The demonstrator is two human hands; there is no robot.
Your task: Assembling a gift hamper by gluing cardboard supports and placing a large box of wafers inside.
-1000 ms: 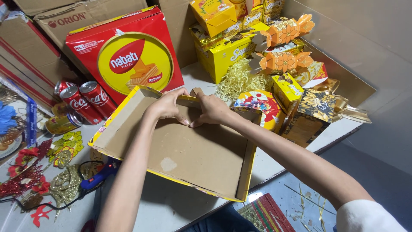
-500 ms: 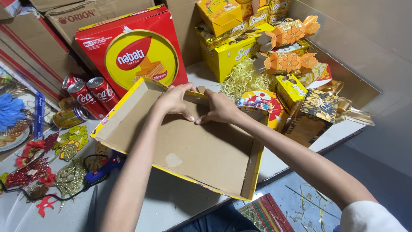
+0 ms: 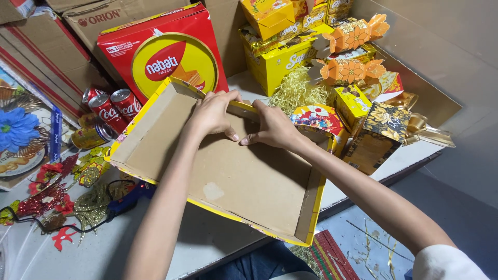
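Near the middle of the counter [image 3: 218, 243], overhanging its front edge, I see a shallow cardboard tray [image 3: 233, 176] with yellow outer edges and a plain brown inside, lying open side up and tilted a little. My left hand [image 3: 212, 114] sits on the tray's far wall, fingers [image 3: 228, 98] curled over the top of that wall and the thumb pressing down on the inside. My right hand [image 3: 272, 127] is just beside it, touching it, fingers bent over the same wall with the thumb stretched flat along the tray's floor. Both hands are closed on that far wall, gripping it.

Behind the tray, toward the back edge of the counter, a big red wafer box [image 3: 163, 57] with a yellow oval leans against brown cartons [image 3: 46, 62]. To its left, two red soda cans [image 3: 111, 106] stand close together, with a gold can [image 3: 91, 137] lying on its side in front of them. At the left edge I see a blue fabric flower [image 3: 18, 127] and, nearer me, red and gold decorative sprigs [image 3: 57, 192].

On the right side of the counter, yellow snack boxes [image 3: 282, 57] are stacked, orange flower-shaped gift boxes [image 3: 353, 49] beside them, pale shredded paper [image 3: 298, 91] below, and a dark box with gold flowers and a gold ribbon [image 3: 384, 129] near the right edge.
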